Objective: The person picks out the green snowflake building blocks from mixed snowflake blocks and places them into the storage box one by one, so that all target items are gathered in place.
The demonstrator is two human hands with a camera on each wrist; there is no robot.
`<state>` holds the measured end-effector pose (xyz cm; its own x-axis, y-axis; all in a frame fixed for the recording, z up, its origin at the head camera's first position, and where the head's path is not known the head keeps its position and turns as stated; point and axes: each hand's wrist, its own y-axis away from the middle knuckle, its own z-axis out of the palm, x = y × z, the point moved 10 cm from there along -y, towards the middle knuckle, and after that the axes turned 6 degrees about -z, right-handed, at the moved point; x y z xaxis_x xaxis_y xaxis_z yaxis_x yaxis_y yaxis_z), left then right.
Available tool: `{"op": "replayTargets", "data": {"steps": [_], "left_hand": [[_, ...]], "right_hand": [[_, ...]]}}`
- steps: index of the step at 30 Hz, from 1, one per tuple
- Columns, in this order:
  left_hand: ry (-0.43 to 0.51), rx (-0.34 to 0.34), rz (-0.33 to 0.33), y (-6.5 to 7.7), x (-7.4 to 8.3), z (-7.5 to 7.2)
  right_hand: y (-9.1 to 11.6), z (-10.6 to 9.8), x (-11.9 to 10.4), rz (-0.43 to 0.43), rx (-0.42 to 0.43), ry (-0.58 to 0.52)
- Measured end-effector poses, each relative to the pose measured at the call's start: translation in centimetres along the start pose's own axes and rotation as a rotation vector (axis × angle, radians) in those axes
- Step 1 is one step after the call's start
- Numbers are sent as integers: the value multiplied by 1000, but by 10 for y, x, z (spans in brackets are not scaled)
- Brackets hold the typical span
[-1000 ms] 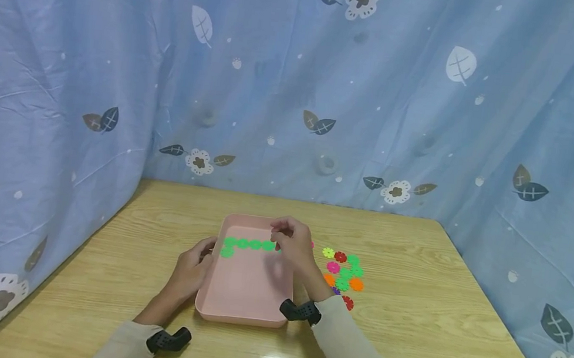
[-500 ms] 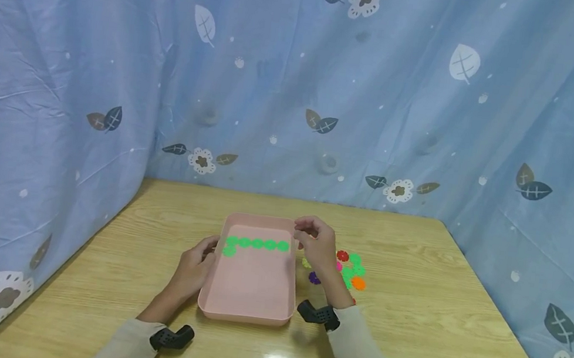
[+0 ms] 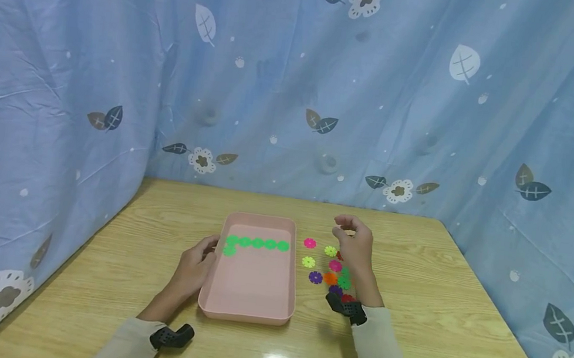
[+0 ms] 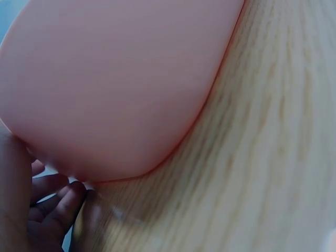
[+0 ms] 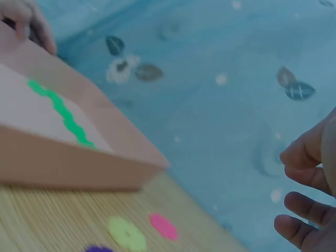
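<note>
A pink tray (image 3: 247, 292) lies on the table, with a row of green flower-shaped discs (image 3: 257, 243) along its far part and another green disc (image 3: 229, 250) below the row's left end. My left hand (image 3: 193, 272) grips the tray's left rim; in the left wrist view its fingers (image 4: 55, 207) are against the outer wall. To the right, my right hand (image 3: 356, 247) is raised over the loose discs, fingers loosely bent and apart from the thumb, holding nothing visible. Its forearm and hand hide part of the loose pile.
Loose flower discs lie right of the tray: a pink disc (image 3: 310, 243), a yellow disc (image 3: 308, 262), a purple disc (image 3: 315, 277), an orange disc (image 3: 330, 278), and several more. A blue patterned curtain (image 3: 276, 83) hangs behind the wooden table (image 3: 436, 314).
My right hand has moved from over the tray to the right, above the loose discs. A green disc now shows at the row's right end. The left hand has stayed at the rim.
</note>
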<state>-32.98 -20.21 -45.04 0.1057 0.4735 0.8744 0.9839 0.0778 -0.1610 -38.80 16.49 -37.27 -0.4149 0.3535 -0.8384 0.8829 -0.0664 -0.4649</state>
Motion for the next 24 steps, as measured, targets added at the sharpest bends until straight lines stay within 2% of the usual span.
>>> {"op": "replayTargets", "data": {"steps": [9,17,24], "left_hand": [[0,-8,4,-1,1,1],[2,-16,6,-1,3,3],[-5,-5,1,0,2,1]], "right_hand": [[2,-21,40,84,-89,199],[10,-21,77,187,-209,400],[12,-18,84,210,-203,529]]}}
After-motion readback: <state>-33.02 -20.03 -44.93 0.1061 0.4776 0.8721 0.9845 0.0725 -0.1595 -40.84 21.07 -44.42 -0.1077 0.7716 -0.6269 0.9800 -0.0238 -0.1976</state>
